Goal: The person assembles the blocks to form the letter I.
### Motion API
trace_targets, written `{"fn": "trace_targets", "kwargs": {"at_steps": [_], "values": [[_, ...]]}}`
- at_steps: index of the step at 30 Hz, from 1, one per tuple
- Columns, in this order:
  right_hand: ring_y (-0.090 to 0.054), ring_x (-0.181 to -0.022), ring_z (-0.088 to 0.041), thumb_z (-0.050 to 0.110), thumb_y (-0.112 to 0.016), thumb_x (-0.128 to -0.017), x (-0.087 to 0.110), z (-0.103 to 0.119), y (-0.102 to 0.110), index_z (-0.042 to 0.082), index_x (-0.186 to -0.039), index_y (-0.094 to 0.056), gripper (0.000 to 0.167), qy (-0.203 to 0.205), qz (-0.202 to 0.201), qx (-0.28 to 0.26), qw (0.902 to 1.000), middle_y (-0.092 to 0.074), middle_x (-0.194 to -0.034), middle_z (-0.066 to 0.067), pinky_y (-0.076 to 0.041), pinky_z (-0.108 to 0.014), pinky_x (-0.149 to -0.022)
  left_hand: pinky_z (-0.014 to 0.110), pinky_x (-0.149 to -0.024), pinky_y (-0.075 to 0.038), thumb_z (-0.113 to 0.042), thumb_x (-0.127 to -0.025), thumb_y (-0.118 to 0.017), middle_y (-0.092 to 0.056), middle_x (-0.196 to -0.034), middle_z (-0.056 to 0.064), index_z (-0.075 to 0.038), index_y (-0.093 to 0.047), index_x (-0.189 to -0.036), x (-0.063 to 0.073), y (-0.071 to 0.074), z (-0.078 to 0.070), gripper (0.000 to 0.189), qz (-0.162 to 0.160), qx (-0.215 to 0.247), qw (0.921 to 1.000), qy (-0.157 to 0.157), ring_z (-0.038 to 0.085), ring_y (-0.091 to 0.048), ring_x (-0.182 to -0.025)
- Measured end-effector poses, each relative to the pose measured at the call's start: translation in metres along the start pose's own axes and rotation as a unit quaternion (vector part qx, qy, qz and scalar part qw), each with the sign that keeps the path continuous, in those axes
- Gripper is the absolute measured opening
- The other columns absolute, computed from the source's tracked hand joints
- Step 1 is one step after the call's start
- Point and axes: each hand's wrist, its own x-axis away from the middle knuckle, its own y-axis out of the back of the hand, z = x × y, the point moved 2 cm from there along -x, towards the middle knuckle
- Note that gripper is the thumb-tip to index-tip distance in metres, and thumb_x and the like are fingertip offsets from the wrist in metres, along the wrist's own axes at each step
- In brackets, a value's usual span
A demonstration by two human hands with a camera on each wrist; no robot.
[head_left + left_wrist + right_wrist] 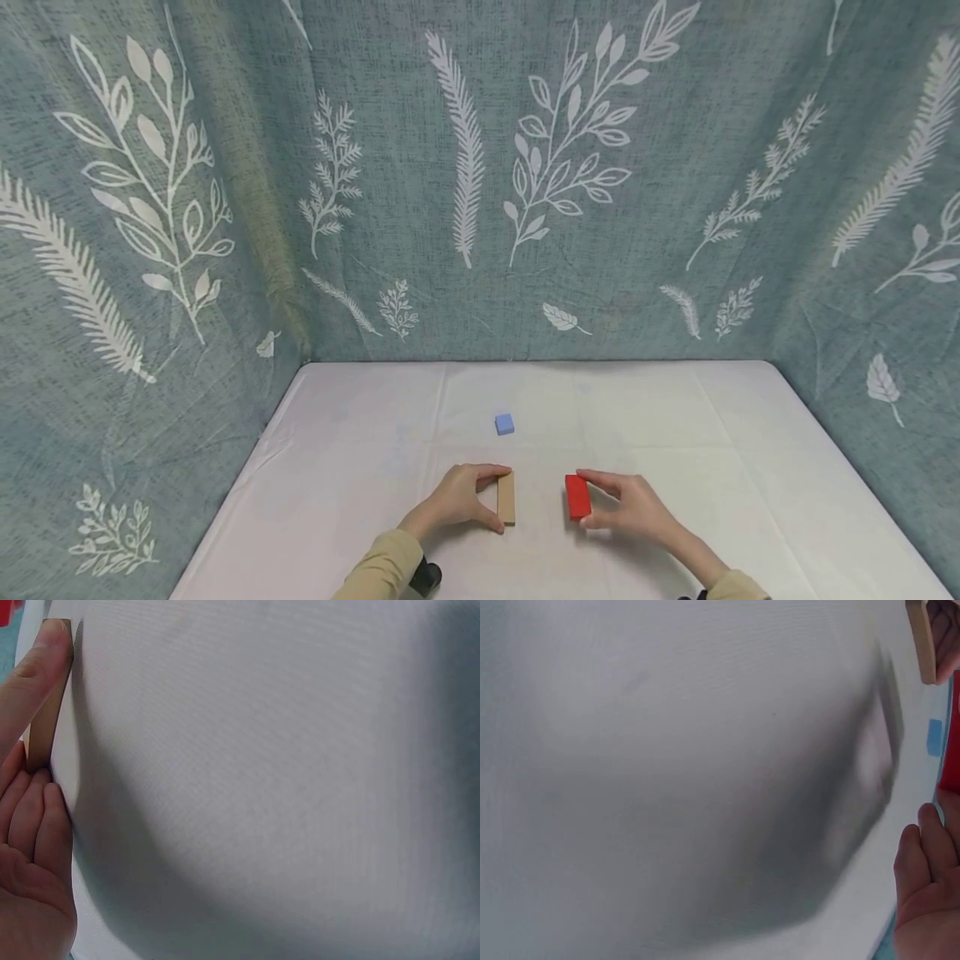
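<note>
My left hand [463, 497] grips a plain wooden block [506, 498] by its two ends, thumb at the near end and fingers at the far end. In the left wrist view the thumb presses one end of that wooden block [46, 727], close to the white cloth. Across from it, my right hand [628, 505] pinches a red block [577, 497] end to end; a shadow lies below it. The right wrist view catches only part of the red block [951, 746] at its right edge. A small blue block [505, 424] lies on the table beyond both hands.
A white cloth covers the table [360, 433], with faint fold lines. Teal curtains [405, 208] with white leaf prints stand along the back and both sides. A dark wrist device [426, 577] sits at the left sleeve.
</note>
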Motion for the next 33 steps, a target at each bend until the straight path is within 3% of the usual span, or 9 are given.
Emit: {"fn": "trace_targets", "kwargs": {"at_steps": [12, 24, 33], "values": [[-0.058, -0.119, -0.031, 0.041, -0.082, -0.068, 0.004, -0.004, -0.010, 0.009, -0.127, -0.061, 0.070, -0.032, -0.006, 0.047, 0.9984, -0.065, -0.124, -0.008, -0.050, -0.051, -0.096, 0.035, -0.104, -0.047, -0.020, -0.057, -0.090, -0.060, -0.131, 0.012, -0.005, -0.061, -0.125, 0.001, -0.002, 0.000, 0.075, 0.000, 0.003, 1.0000, 0.008, 0.029, -0.053, -0.125], [-0.060, -0.117, -0.025, 0.049, -0.082, -0.065, 0.006, -0.008, -0.021, 0.013, -0.125, -0.062, 0.073, -0.026, -0.025, 0.058, 0.9976, -0.066, -0.123, -0.002, -0.053, -0.041, -0.096, 0.037, -0.104, -0.046, -0.020, -0.057, -0.091, -0.060, -0.130, 0.012, -0.005, -0.061, -0.125, 0.002, -0.001, 0.002, 0.075, -0.008, -0.005, 0.9999, 0.009, 0.030, -0.054, -0.125], [-0.061, -0.116, -0.024, 0.050, -0.083, -0.062, 0.008, -0.009, -0.022, 0.015, -0.125, -0.063, 0.074, -0.030, -0.031, 0.076, 0.9962, -0.067, -0.121, 0.000, -0.054, -0.040, -0.095, 0.034, -0.103, -0.047, -0.017, -0.058, -0.090, -0.060, -0.131, 0.014, -0.003, -0.060, -0.125, 0.002, 0.000, -0.003, 0.074, -0.003, 0.006, 1.0000, 0.007, 0.030, -0.054, -0.124]]}}
